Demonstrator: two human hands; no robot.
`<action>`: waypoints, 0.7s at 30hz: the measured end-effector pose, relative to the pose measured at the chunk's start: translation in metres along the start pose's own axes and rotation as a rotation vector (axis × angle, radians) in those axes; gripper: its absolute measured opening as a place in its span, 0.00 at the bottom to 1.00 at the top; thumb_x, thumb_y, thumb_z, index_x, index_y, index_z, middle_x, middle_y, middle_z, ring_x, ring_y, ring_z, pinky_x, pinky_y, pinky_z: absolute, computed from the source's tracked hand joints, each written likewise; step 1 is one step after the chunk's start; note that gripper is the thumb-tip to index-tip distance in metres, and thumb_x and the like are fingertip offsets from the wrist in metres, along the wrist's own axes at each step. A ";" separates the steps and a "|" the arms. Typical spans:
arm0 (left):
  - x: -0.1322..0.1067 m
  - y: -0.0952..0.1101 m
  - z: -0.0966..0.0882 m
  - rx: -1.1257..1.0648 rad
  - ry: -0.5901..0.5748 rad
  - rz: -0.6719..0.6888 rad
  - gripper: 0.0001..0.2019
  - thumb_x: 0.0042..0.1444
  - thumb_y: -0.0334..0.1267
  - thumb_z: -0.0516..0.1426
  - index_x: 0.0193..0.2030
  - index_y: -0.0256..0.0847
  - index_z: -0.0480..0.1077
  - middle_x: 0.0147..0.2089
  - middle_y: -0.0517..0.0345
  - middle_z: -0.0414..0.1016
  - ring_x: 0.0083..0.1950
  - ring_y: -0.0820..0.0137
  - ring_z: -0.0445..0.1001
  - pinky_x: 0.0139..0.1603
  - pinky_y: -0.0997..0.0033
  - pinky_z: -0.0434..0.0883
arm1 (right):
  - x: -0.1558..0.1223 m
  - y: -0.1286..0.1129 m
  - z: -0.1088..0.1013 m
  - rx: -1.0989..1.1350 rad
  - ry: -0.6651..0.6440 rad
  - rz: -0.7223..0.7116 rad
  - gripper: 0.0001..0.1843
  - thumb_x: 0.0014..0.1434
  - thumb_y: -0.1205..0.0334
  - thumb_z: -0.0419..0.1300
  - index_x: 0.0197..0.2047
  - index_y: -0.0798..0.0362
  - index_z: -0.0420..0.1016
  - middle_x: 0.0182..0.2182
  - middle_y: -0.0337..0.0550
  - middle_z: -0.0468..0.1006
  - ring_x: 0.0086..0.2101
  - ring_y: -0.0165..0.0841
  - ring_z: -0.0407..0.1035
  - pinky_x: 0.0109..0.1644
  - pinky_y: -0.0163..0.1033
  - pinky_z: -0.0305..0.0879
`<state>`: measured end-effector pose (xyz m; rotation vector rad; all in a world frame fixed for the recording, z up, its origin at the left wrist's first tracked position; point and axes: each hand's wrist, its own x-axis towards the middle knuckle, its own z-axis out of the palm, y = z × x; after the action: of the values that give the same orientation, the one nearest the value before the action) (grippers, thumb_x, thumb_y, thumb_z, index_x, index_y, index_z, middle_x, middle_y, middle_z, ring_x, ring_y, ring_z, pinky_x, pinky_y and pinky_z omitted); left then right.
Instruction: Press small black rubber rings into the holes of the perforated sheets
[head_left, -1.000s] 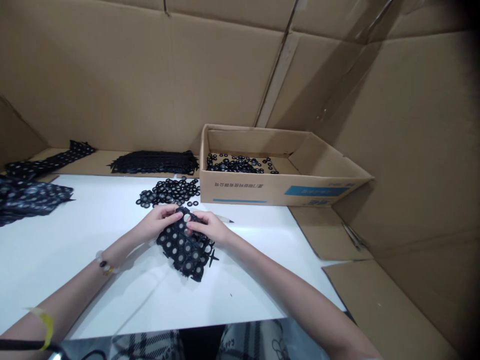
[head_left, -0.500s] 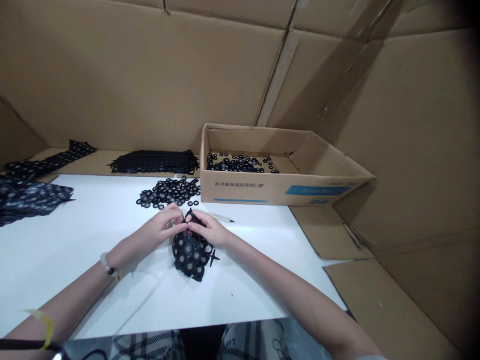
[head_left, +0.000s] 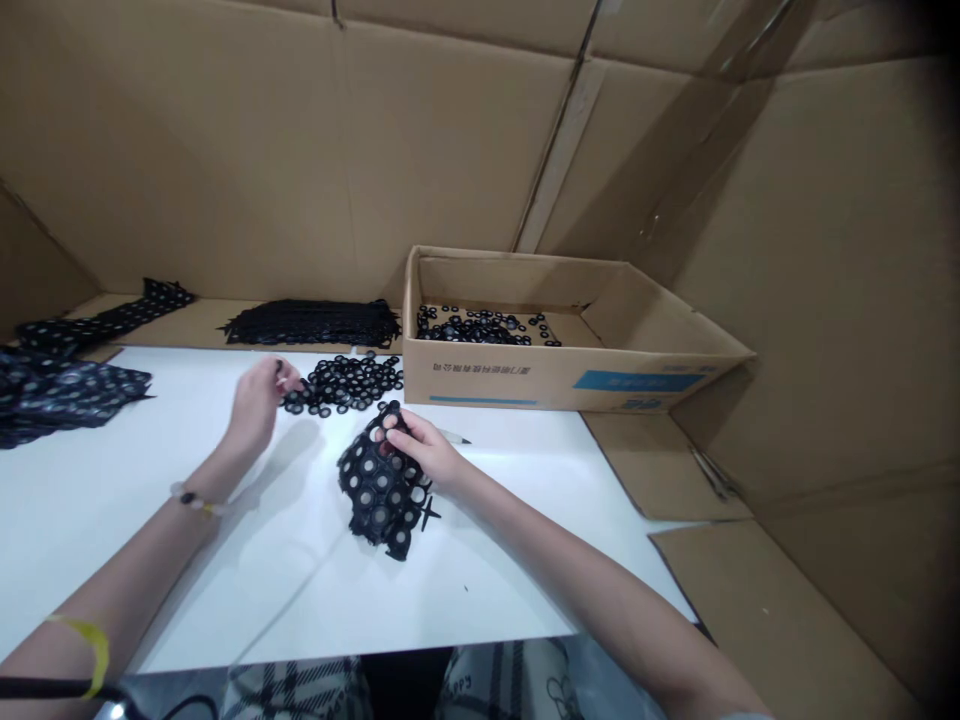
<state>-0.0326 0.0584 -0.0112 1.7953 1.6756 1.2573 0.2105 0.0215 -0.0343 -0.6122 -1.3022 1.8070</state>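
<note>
I saw R hand pinching perf. black sheet, many rings prob. left in; L hand nr already-loose ring pile, couldn't tell grip; cdbd box held more.

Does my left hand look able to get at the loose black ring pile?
Probably yes: your left hand is at the left edge of the ring pile, with nothing visible between.

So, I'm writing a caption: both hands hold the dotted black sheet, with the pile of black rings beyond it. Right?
Not both: in the head view, only the right hand holds the dotted black sheet, with the pile of black rings beyond it; the left hand is off the sheet, by the pile's left edge.
</note>
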 end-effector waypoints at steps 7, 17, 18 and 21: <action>0.009 -0.030 -0.008 0.419 0.026 0.025 0.14 0.58 0.45 0.51 0.39 0.43 0.75 0.38 0.51 0.75 0.44 0.56 0.64 0.47 0.58 0.61 | -0.001 -0.003 0.001 -0.025 0.026 0.026 0.16 0.51 0.49 0.64 0.34 0.51 0.65 0.33 0.37 0.71 0.33 0.31 0.66 0.44 0.37 0.61; -0.013 0.009 0.010 0.346 -0.149 0.316 0.19 0.64 0.45 0.45 0.54 0.43 0.69 0.52 0.52 0.71 0.54 0.57 0.60 0.58 0.55 0.57 | 0.000 -0.004 0.000 0.039 -0.045 0.044 0.17 0.47 0.51 0.66 0.32 0.52 0.67 0.31 0.38 0.73 0.31 0.31 0.66 0.42 0.38 0.61; -0.017 0.015 0.014 0.269 -0.256 0.342 0.19 0.64 0.46 0.45 0.55 0.43 0.68 0.54 0.52 0.71 0.56 0.58 0.59 0.60 0.56 0.56 | 0.000 -0.004 0.000 0.045 -0.059 0.054 0.17 0.47 0.51 0.66 0.32 0.52 0.67 0.31 0.38 0.74 0.31 0.31 0.66 0.43 0.38 0.61; -0.031 0.028 0.024 0.030 -0.540 0.298 0.20 0.64 0.47 0.45 0.58 0.44 0.65 0.57 0.52 0.68 0.58 0.60 0.61 0.60 0.58 0.58 | 0.000 -0.004 -0.002 0.053 -0.091 0.064 0.16 0.46 0.52 0.66 0.31 0.53 0.68 0.31 0.39 0.75 0.32 0.33 0.67 0.43 0.39 0.62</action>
<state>0.0065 0.0308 -0.0128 2.2098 1.1636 0.7442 0.2136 0.0233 -0.0316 -0.5538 -1.3037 1.9351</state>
